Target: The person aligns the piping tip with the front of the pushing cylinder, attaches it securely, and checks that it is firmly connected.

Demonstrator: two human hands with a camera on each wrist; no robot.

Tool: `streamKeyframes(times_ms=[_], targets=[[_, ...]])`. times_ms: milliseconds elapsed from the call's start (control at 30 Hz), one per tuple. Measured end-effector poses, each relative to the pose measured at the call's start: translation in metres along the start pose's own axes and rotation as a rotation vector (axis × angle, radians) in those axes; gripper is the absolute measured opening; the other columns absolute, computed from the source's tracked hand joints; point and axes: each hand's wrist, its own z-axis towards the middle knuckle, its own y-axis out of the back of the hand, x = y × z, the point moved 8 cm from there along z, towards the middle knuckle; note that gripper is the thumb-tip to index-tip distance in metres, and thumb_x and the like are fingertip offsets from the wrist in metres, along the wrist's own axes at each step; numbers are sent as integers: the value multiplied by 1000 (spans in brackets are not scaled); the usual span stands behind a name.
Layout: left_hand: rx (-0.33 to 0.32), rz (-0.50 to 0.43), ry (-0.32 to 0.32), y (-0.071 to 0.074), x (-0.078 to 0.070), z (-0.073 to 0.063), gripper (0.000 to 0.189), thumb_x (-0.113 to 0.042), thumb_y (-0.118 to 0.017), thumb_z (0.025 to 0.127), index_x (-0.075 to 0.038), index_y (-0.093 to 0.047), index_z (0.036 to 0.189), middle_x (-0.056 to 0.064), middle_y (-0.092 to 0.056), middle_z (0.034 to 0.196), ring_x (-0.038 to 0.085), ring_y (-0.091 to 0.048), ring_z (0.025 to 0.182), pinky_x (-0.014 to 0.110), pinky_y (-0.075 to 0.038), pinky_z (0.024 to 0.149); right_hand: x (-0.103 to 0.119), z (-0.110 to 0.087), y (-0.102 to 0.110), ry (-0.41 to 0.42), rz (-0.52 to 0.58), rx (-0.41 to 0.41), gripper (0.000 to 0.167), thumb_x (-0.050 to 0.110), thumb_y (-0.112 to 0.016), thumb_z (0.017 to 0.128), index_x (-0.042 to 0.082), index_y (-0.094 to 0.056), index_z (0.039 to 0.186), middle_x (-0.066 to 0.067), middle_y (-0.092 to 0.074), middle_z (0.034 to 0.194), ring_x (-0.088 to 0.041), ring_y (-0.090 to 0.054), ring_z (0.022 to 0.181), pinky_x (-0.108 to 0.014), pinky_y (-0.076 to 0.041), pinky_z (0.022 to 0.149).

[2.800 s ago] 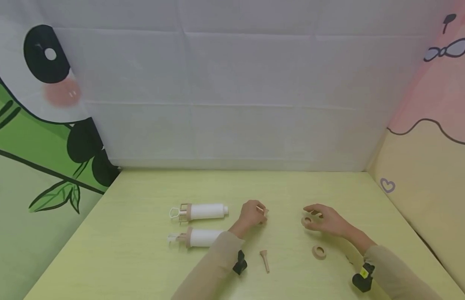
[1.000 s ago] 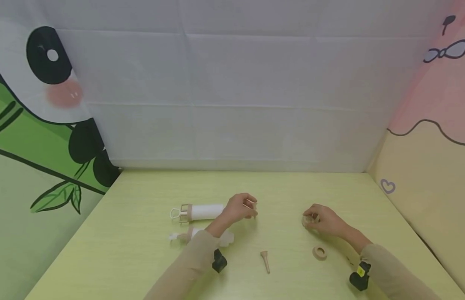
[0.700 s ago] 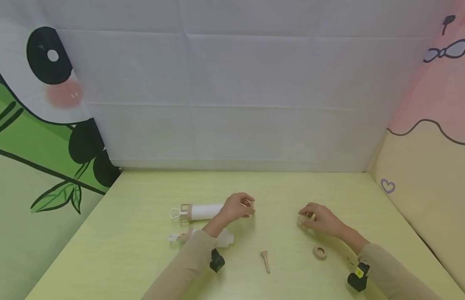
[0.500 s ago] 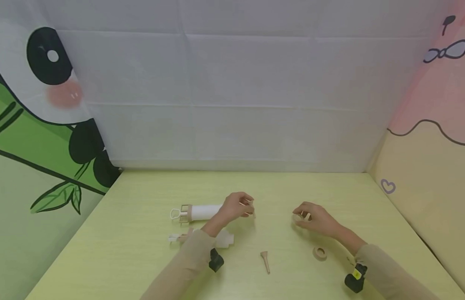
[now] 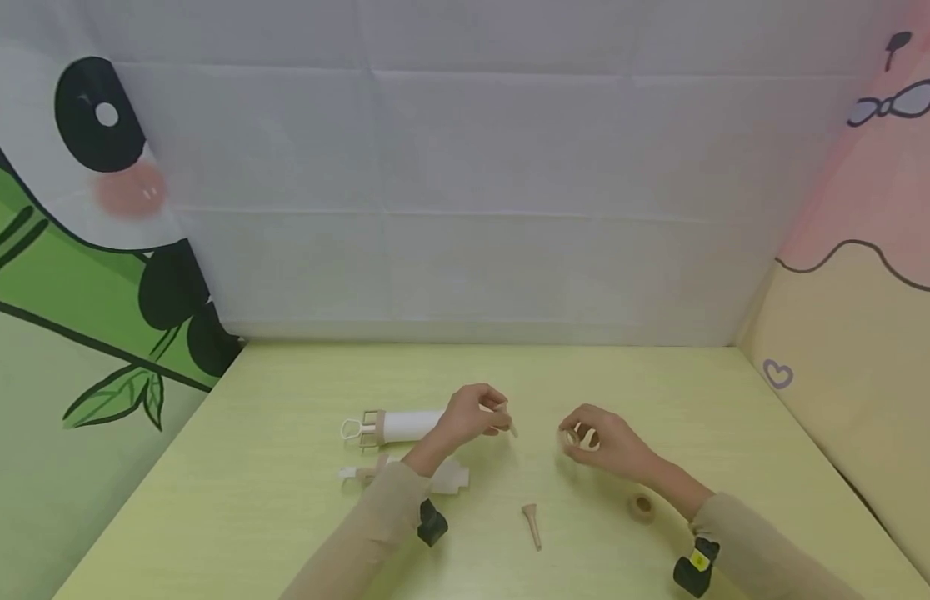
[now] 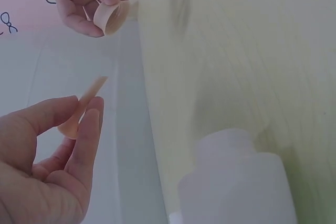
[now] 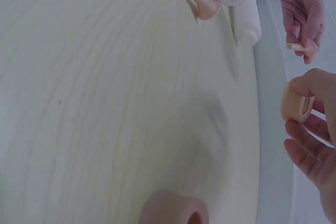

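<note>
My left hand point(image 5: 471, 415) pinches a small beige nozzle point(image 6: 86, 106) between thumb and fingers; its narrow stem points away from the palm. Across from it, my right hand point(image 5: 611, 443) grips a beige screw ring point(image 7: 295, 103) by its rim, held above the table. A gap separates nozzle and ring. A second beige ring point(image 5: 642, 507) lies near my right wrist. Another nozzle point(image 5: 532, 527), flared at one end, lies on the table between my arms. My left arm partly covers two white cylinders with beige collars, the far one point(image 5: 412, 426) and the near one point(image 5: 452, 477).
Both cylinders lie on their sides; the far one ends in a white loop handle point(image 5: 351, 428). The pale yellow table point(image 5: 285, 533) meets a white cloth backdrop point(image 5: 465, 275) at the rear. Printed panels point(image 5: 870, 350) flank it.
My right hand has closed on the ring, lifted it and carried it left toward my left hand. My left hand shifted left earlier, and its nozzle now tilts more to the right.
</note>
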Motion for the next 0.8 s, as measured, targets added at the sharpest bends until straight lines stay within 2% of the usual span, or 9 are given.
streamKeyframes(times_ms=[167,400,533,633,800], targets=[[-12,-2,-17,0,-5,0,26,-4,-64,80,3,-58,104,13,-57,91,22,-66,73,32,-56,65,10,5,-6,13,31,-24,24,11,-71,77,13,-60,99,5,-57,92,-9,-55,76,-28,-51,57],[-1,-13,-23,0,-7,-2,22,-5,-61,82,4,-59,103,13,-59,89,24,-66,74,38,-55,69,14,13,-10,7,76,-55,23,12,-70,79,13,-60,99,4,-58,92,-10,-55,77,-30,-51,57],[16,-21,-46,0,-25,-14,22,-3,-59,84,7,-57,104,19,-59,92,30,-66,78,40,-54,71,18,15,-10,2,95,-94,22,12,-70,79,12,-61,99,3,-59,92,-11,-57,77,-29,-51,57],[24,-18,-72,1,-42,-24,21,-2,-57,86,9,-57,104,24,-59,95,34,-65,81,39,-55,71,31,18,-4,-11,129,-126,22,6,-69,79,7,-60,99,-3,-60,93,-18,-60,77,-33,-52,59],[25,-14,-86,1,-46,-25,20,-1,-58,85,9,-58,102,23,-60,95,33,-65,80,34,-55,68,56,21,9,-13,181,-175,23,-3,-69,76,-2,-59,96,-13,-61,92,-27,-61,77,-40,-53,61]])
